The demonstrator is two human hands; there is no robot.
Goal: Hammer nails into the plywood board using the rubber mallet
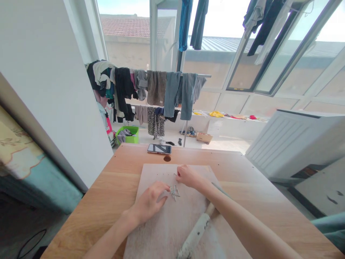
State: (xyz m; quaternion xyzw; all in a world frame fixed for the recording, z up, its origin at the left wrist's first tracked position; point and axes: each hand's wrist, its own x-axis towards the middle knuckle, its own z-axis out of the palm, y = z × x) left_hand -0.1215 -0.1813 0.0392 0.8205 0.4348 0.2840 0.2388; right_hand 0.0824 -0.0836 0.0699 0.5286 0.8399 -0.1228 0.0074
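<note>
My left hand (151,200) rests over a pale board (151,230), thumb and fingers apart. Its fingertips reach the edge of a small pile of silvery nails (175,194). Farther up the board, my right hand (187,175) is closed in a pinch, with the end of a thin nail (175,175) showing at its fingertips. Left of it, a row of several small dots or holes marks the board. Under my right forearm lies a tool like a hammer with a worn white handle (196,230); the forearm hides much of its head end.
The board lies on a wooden table (107,201). A phone (159,149) lies near the far edge, beside a round hole (167,158). Beyond stand a rack of hanging clothes (156,88) and a green basket (134,135). A white cabinet (291,144) is at the right.
</note>
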